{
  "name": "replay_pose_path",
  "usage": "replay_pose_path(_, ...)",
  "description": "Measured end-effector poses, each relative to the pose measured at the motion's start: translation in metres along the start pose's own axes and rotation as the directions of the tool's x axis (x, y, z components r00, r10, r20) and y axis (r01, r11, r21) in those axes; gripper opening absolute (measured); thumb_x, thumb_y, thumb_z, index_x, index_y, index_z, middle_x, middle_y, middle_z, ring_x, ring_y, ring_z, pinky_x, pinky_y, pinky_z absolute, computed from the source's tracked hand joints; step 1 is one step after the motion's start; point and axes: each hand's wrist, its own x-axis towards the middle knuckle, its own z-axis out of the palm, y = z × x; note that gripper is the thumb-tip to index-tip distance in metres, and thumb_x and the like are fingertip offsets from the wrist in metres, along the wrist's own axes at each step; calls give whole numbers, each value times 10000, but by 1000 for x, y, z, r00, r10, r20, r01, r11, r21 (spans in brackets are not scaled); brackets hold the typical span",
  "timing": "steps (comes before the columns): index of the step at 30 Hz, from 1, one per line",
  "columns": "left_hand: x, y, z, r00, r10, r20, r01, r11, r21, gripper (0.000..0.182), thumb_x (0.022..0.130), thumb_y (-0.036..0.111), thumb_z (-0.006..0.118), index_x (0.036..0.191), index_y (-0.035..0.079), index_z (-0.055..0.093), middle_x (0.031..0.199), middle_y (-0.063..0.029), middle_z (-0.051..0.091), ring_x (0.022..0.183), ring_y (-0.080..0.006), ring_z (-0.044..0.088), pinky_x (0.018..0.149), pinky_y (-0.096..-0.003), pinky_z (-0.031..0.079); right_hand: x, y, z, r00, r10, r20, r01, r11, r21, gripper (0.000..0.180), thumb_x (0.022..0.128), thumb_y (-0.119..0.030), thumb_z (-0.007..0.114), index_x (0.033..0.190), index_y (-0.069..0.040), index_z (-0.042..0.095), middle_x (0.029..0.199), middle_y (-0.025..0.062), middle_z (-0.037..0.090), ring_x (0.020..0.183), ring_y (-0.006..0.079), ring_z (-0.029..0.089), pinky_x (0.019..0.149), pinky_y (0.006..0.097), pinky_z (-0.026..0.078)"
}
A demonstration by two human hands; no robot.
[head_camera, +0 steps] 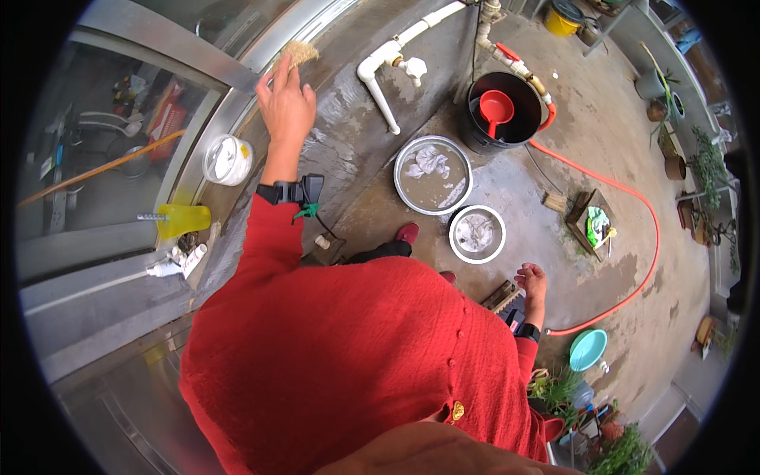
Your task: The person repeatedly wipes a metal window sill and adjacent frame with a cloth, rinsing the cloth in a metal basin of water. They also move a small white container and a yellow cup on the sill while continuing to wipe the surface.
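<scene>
My left hand point(287, 107) reaches up to the window ledge, its fingers on a tan fibrous scrubbing pad point(301, 54) at the metal frame. Whether the fingers grip the pad or just touch it cannot be told. My right hand point(532, 280) hangs at my right side, fingers loosely curled, with nothing visible in it. On the floor ahead, a wide metal basin point(399, 178) holds murky water and a pale cloth. A smaller metal basin point(502, 234) beside it holds cloudy water. Behind them stands a black bucket point(504, 141) with a red dipper point(496, 108) inside.
A clear jar point(228, 160), a yellow cup point(189, 221) and tubes point(194, 260) line the ledge at left. White pipes with a tap point(414, 68) run along the wall. An orange hose point(647, 202) curves across the floor, around a small stool point(579, 217). A turquoise basin point(588, 350) lies right.
</scene>
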Motion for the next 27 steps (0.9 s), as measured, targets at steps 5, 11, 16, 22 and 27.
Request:
replay_pose_path(5,-39,-18,-2,989,-76,126,46,974,221,441,867,299,685,1263,108,727,1551,-61,503,1336,-392,434,1116,-521,379,33,-20,5,993,-114,36,117,989,-88,237,999,-276,667,1008,-40,690,827,53,710,707,140,676,607,294,532)
replay_pose_path(11,-48,-8,5,978,188,-95,-183,982,52,387,844,196,701,1227,238,744,1475,-92,577,1327,-390,471,1128,-507,355,53,0,6,995,-94,22,93,995,41,156,996,-69,560,1065,-18,692,840,61,703,698,139,652,624,273,514)
replay_pose_path(16,-70,52,28,909,401,116,-359,892,-275,383,830,6,645,1139,201,761,1328,-19,674,1238,-277,574,1096,-424,411,86,60,9,991,129,38,-129,992,9,277,950,37,460,1081,-38,692,798,22,669,632,120,588,582,263,476)
replay_pose_path(22,-101,93,71,770,461,442,-300,872,-387,316,854,-10,651,1114,140,750,1236,-34,715,1189,-299,617,1043,-404,486,135,136,33,970,242,33,-242,970,0,188,981,-69,548,1092,-68,700,823,36,700,648,117,619,582,263,492)
replay_pose_path(27,-126,85,109,669,399,628,-246,915,-319,280,888,2,637,1112,127,749,1221,-58,722,1168,-309,628,1039,-407,489,196,181,70,940,337,60,-338,941,1,162,975,-116,625,1084,-30,709,819,79,724,610,147,652,565,281,519)
